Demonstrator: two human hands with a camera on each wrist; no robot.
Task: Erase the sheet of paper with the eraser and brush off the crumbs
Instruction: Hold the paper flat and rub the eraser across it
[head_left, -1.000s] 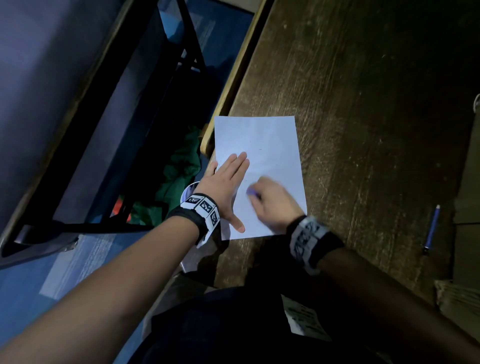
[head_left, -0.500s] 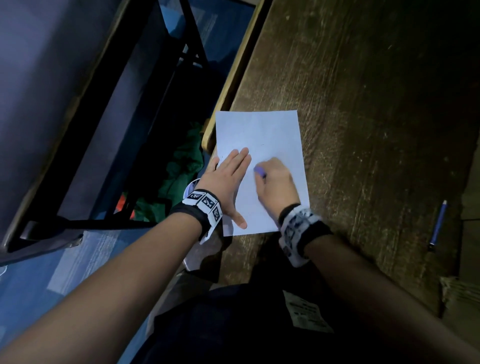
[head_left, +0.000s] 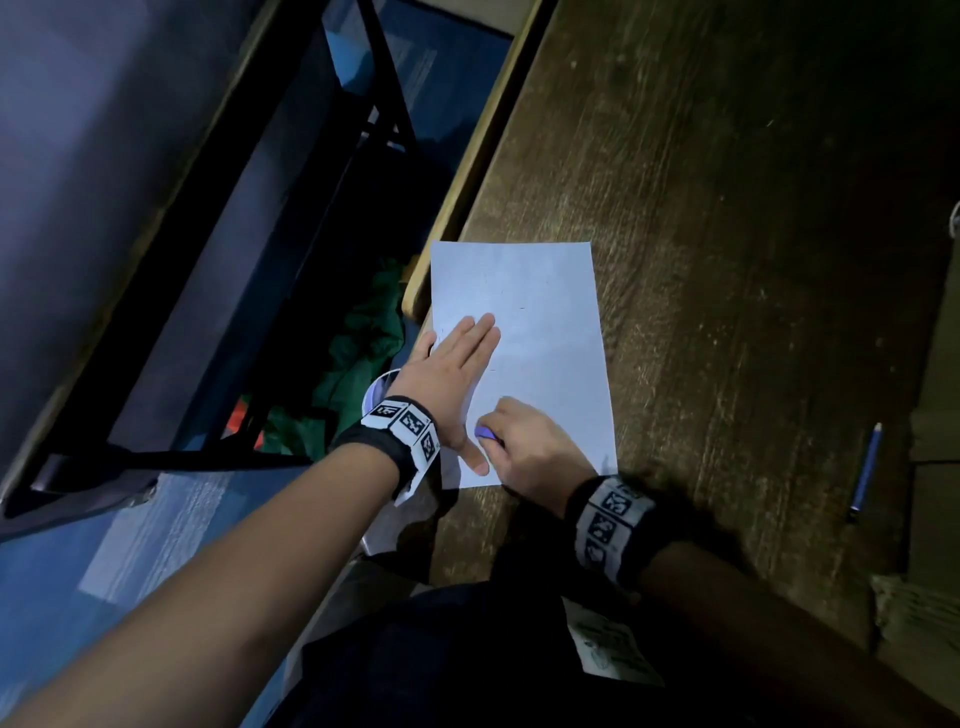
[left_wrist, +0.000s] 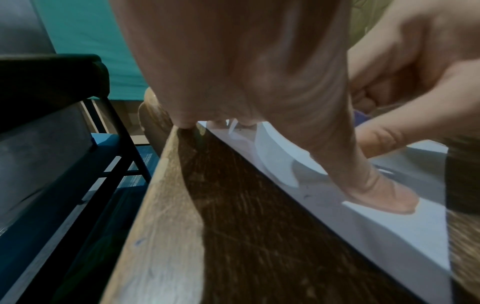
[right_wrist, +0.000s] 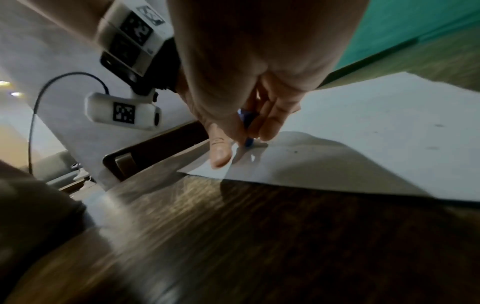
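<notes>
No readable text from where I sit.
The wristbands (head_left: 408, 426) carry black-and-white square marker patterns, not letters; a white label (head_left: 610, 652) at six o'clock on my dark clothing bears print too small for me to read.

The sheet of paper (head_left: 540, 322) is white and lies flat on the dark wooden table, near its left edge. The eraser (head_left: 487, 433) is small and purple-blue; it touches the paper's near left part.
</notes>
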